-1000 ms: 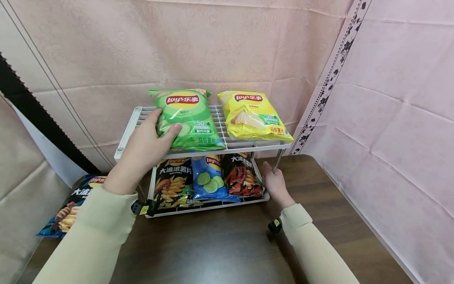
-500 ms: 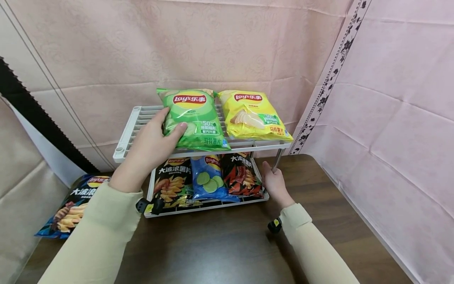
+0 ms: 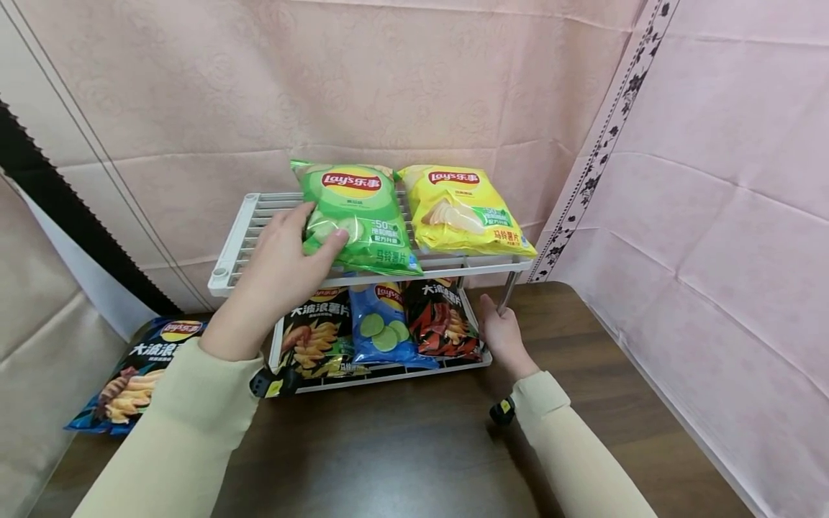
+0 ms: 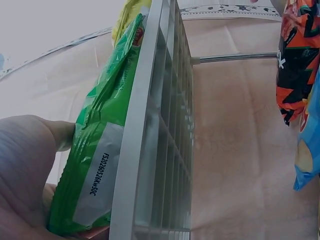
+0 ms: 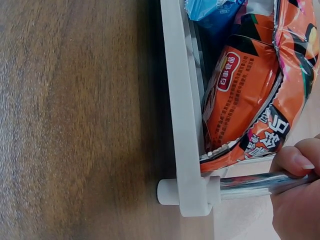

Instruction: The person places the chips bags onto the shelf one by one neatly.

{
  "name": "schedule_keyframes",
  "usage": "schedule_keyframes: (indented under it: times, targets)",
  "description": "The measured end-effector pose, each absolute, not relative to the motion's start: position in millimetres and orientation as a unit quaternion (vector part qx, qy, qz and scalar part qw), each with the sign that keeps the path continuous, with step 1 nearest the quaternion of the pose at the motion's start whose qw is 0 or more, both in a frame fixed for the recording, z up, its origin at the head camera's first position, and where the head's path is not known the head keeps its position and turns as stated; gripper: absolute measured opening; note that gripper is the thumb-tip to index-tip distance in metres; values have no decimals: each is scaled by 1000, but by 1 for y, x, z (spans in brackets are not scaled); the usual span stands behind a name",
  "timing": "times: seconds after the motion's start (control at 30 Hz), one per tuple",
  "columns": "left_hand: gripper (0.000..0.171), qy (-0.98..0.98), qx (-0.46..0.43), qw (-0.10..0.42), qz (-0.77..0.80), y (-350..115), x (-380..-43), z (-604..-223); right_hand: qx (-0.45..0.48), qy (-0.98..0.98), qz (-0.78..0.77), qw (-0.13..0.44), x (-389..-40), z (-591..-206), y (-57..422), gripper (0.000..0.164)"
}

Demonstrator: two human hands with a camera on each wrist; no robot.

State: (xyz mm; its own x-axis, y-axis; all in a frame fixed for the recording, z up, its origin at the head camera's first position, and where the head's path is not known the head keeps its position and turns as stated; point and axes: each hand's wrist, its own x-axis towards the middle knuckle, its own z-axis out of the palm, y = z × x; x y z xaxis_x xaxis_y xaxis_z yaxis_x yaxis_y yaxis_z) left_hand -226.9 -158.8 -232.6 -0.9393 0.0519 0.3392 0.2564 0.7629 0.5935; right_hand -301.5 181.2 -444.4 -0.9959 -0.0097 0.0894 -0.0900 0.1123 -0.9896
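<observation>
My left hand (image 3: 281,255) grips the left side of a green chip bag (image 3: 363,216), thumb across its front. The bag lies on the upper shelf of a white two-tier rack (image 3: 228,248). In the left wrist view the green bag (image 4: 97,145) leans along the shelf's slats (image 4: 167,115). Right beside it, a yellow chip bag (image 3: 466,212) lies on the same shelf. My right hand (image 3: 504,339) holds the rack's front right metal post (image 3: 507,289); the right wrist view shows finger and thumb around that post (image 5: 250,186).
On the lower tier stand a black chip bag (image 3: 317,338), a blue one (image 3: 382,327) and a black-and-red one (image 3: 443,320). Another dark blue bag (image 3: 132,381) lies left of the rack on the brown wooden table (image 3: 401,446). Pink cloth (image 3: 414,79) hangs behind.
My left hand has shifted the green chip bag to the right along the upper shelf, up to the yellow bag. The right hand has kept its hold on the post.
</observation>
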Motion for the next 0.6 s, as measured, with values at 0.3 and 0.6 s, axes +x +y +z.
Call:
schedule_keyframes:
  times: [0.3, 0.6]
  targets:
    - [77, -914, -73, 165, -365, -154, -231, -235, 37, -745, 666, 27, -303, -447, 184, 64]
    - [68, -900, -63, 177, -393, -150, -230, -233, 33, -732, 680, 16, -303, -447, 184, 64]
